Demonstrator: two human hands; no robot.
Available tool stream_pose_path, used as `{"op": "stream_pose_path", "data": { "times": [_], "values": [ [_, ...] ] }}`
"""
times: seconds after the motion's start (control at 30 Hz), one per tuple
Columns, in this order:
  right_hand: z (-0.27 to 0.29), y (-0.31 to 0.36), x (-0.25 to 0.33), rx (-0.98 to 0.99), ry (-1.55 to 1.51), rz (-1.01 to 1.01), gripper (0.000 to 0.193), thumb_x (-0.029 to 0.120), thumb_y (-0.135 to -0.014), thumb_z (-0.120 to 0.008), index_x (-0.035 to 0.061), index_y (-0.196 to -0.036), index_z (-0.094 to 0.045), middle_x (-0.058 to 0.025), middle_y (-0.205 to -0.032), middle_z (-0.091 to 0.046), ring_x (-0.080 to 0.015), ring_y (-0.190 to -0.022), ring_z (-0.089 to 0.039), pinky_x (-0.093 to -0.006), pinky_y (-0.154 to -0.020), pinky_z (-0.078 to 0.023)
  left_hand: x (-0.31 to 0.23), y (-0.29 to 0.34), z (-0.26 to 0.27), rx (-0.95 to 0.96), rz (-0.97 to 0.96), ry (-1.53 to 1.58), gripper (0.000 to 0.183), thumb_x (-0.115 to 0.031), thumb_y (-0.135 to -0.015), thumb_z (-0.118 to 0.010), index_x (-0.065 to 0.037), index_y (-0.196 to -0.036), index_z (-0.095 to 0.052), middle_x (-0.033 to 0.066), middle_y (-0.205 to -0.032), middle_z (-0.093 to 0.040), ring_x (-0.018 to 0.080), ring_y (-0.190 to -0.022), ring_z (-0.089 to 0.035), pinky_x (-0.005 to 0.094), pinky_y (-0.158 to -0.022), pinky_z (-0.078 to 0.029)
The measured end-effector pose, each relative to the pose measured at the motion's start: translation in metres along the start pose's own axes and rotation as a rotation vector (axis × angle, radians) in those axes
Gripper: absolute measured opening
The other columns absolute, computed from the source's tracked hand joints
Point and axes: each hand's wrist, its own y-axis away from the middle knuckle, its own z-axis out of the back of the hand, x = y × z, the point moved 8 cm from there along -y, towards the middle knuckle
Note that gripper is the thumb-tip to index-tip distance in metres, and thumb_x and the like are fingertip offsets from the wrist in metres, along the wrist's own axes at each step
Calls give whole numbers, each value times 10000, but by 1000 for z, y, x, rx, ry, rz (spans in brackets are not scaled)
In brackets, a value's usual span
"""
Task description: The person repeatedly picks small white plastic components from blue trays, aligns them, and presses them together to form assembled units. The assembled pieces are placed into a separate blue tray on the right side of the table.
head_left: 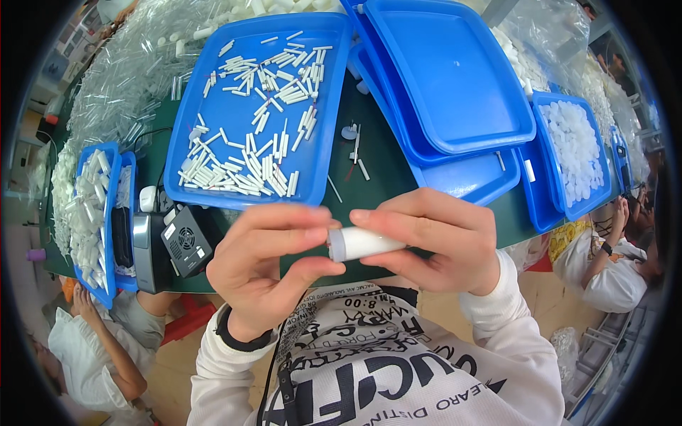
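Observation:
In front of my chest, a short white cylindrical tube point(373, 243) with a greyish translucent end lies roughly level between both hands. My right hand point(444, 238) grips its white body between thumb and fingers. The thumb and fingertips of my left hand point(266, 259) close round the greyish end. Whatever is inside the tube is hidden. Beyond my left hand, a large blue tray point(245, 193) carries many thin white sticks. Just past the hands, a small white part with thin wires point(353, 133) and a loose white stick point(364, 170) rest on the green table.
Stacked blue trays point(455, 71) stand at the far right. Another blue tray holds white translucent pieces point(572, 149). Left are a black box with a fan grille point(186, 238) and a tray of clear tubes point(92, 213). Other people point(604, 259) sit at both sides.

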Motion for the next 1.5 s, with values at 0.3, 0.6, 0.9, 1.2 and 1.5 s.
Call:
{"op": "stream_pose_path", "data": {
  "times": [0.3,0.6,0.9,1.2,1.5],
  "values": [
    [-1,11,5,65,5,-17,307,54,-700,-709,-7,-992,-637,-85,-777,-600,-181,-580,-561,-267,-482,-452,-4,12,-11,66,-108,-6,213,112,-654,-694,27,-847,-668,140,-855,-626,239,-762,-636,272,-607,-545],
    [-9,38,11,0,-27,-72,345,42,-697,-711,-17,-1024,-617,-86,-743,-579,-185,-569,-555,-271,-472,-440,-5,24,-17,135,-63,-4,214,79,-635,-722,15,-833,-672,124,-828,-637,229,-759,-641,276,-601,-530],
    [-26,104,23,7,-23,-324,319,47,-732,-694,-27,-1029,-608,-74,-773,-591,-156,-601,-563,-258,-503,-449,5,76,-36,247,105,-28,205,58,-649,-713,-10,-841,-685,121,-820,-641,218,-751,-643,263,-630,-522],
    [-106,214,-11,-144,-1009,-1181,266,226,-943,-448,10,-1093,-488,-77,-841,-561,-114,-687,-573,-246,-588,-505,61,171,-61,166,992,553,465,37,-798,-605,53,-1235,-449,159,-1137,-549,190,-972,-583,284,-864,-454],
    [-131,216,-35,-174,-1070,-1247,336,336,-974,-335,32,-1030,-468,-64,-804,-511,-106,-632,-525,-262,-542,-502,106,185,-91,197,1172,809,254,-129,-877,-571,32,-1074,-567,34,-868,-599,79,-642,-490,224,-647,-424]
  ]
}}
